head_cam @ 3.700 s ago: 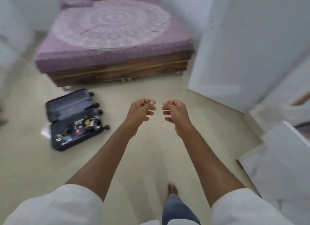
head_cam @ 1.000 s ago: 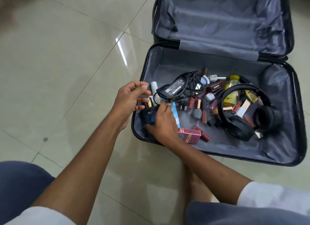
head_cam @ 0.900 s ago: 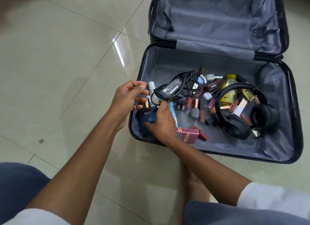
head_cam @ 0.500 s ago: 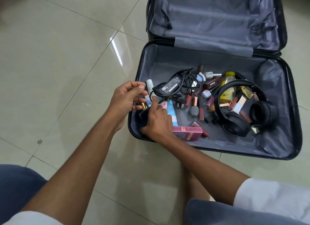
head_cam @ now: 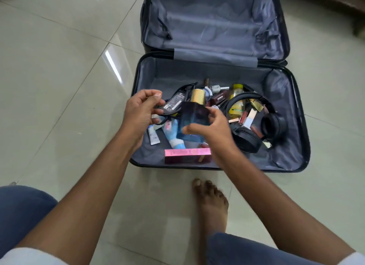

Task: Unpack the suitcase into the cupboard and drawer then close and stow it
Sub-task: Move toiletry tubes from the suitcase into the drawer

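The black suitcase (head_cam: 296,162) lies open on the tiled floor, grey lining showing, its lid half bare. My right hand (head_cam: 213,130) grips a dark blue perfume bottle (head_cam: 194,116) with a gold cap, lifted above the clutter. My left hand (head_cam: 141,110) hovers just left of the bottle, fingers loosely curled, holding nothing. Below them lie a pink box (head_cam: 187,153), a blue-and-white tube (head_cam: 174,137), a black power adapter with cable (head_cam: 174,103), black headphones (head_cam: 254,126), a yellow bottle (head_cam: 236,103) and several lipsticks.
Pale glossy floor tiles (head_cam: 59,77) spread to the left and front of the case. My bare right foot (head_cam: 211,203) stands just in front of the suitcase rim. My knees in blue trousers fill the bottom corners.
I crossed the room and crouched at the suitcase. My right hand took the blue perfume bottle from the near left corner and raised it; the left hand stayed beside it.
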